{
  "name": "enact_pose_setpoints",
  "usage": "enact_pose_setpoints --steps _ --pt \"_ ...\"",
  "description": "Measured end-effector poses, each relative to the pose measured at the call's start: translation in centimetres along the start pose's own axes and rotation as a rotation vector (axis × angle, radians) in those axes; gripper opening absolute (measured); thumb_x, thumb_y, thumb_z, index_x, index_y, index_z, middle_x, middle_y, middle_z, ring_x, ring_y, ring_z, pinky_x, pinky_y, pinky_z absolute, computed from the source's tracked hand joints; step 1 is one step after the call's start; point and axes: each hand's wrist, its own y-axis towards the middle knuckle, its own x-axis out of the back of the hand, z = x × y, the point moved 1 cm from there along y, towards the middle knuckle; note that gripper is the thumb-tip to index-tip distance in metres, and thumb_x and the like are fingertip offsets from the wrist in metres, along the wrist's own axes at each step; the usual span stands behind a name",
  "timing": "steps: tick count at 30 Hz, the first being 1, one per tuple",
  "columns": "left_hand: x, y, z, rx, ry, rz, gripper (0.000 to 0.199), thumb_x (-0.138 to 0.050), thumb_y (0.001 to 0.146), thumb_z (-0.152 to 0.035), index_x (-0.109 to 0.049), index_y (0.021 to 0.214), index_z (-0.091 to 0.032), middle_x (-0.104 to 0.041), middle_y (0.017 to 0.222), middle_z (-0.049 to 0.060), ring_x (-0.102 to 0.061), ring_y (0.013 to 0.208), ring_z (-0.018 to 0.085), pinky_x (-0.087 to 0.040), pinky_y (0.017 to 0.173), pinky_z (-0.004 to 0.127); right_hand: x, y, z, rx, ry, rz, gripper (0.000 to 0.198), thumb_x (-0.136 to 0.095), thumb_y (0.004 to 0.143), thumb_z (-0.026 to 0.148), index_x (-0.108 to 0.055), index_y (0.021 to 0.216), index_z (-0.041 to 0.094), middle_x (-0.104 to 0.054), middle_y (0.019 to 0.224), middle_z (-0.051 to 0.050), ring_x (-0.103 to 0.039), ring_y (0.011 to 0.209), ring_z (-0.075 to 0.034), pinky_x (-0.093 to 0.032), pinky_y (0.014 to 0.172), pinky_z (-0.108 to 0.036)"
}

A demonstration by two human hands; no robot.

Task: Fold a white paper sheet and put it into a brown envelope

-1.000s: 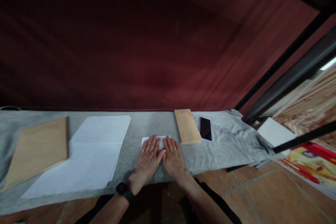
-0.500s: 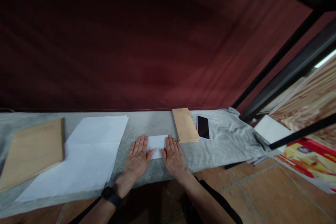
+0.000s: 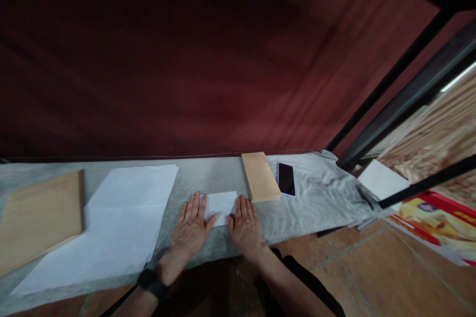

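A small folded sheet of white paper (image 3: 220, 207) lies flat on the grey cloth in front of me. My left hand (image 3: 191, 223) rests palm down at its left edge, fingers stretched out and thumb reaching onto the paper. At the right edge, my right hand (image 3: 246, 225) also lies flat, with its fingertips pointing away from me. Both palms hide what is under them. Just beyond my right hand is a stack of brown envelopes (image 3: 261, 177), and a phone (image 3: 286, 179) with a dark screen lies beside it.
Large white sheets (image 3: 122, 228) lie on the left, partly under a thick stack of big brown envelopes (image 3: 44, 213). A grey cloth (image 3: 316, 203) covers the narrow table. Behind it hangs a dark red curtain (image 3: 208, 84). Black metal bars (image 3: 390, 79) and a red-yellow box (image 3: 439, 223) are at the right.
My left hand has slid slightly left, so more of the white paper shows between my hands. My right hand stays almost in place. The view has shifted slightly.
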Motion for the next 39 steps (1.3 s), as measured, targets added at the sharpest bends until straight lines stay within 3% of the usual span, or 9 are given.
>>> enact_pose_setpoints --steps 11,20,32,36,39 --pt "0.3 0.0 0.1 -0.012 -0.048 -0.003 0.088 -0.034 0.090 -0.070 -0.035 0.152 -0.007 -0.026 0.162 0.020 -0.022 0.152 0.031 -0.017 0.123 0.048 1.4 1.7 0.6 -0.156 0.165 -0.068 0.038 -0.049 0.092 0.020 -0.064 0.126 0.013 -0.064 0.127 -0.018 -0.057 0.119 -0.033 -0.046 0.100 -0.049" --pt "0.3 0.0 0.0 -0.007 -0.075 -0.009 0.091 -0.037 0.089 -0.071 -0.036 0.151 -0.005 -0.026 0.161 0.022 -0.024 0.151 0.033 -0.017 0.122 0.049 1.8 1.4 0.2 -0.097 0.305 -0.084 0.042 -0.053 0.087 0.017 -0.058 0.129 0.014 -0.060 0.124 -0.016 -0.053 0.121 -0.031 -0.047 0.100 -0.047" --pt "-0.2 -0.1 0.3 -0.036 -0.107 -0.059 0.088 -0.036 0.090 -0.070 -0.038 0.150 -0.005 -0.028 0.161 0.023 -0.025 0.150 0.035 -0.020 0.122 0.051 2.7 2.3 -0.7 -0.101 0.306 0.151 0.024 -0.053 0.090 0.011 -0.067 0.106 0.021 -0.073 0.107 -0.008 -0.069 0.101 -0.022 -0.050 0.090 -0.031" --pt "0.2 0.2 0.7 -0.023 -0.237 -0.113 0.085 -0.037 0.092 -0.068 -0.032 0.153 -0.009 -0.026 0.162 0.022 -0.027 0.149 0.036 -0.025 0.120 0.054 2.8 2.5 -0.8 -0.130 0.337 0.141 0.020 -0.051 0.093 0.013 -0.067 0.104 0.019 -0.074 0.101 -0.008 -0.070 0.096 -0.021 -0.049 0.085 -0.027" --pt "1.0 1.0 1.2 0.061 -0.455 -0.136 0.083 -0.040 0.093 -0.062 -0.024 0.156 -0.010 -0.026 0.163 0.021 -0.026 0.150 0.033 -0.029 0.119 0.051 2.7 2.7 -0.8 -0.165 0.369 0.121 0.020 -0.050 0.095 0.017 -0.065 0.108 0.020 -0.075 0.092 -0.007 -0.072 0.085 -0.020 -0.048 0.075 -0.026"
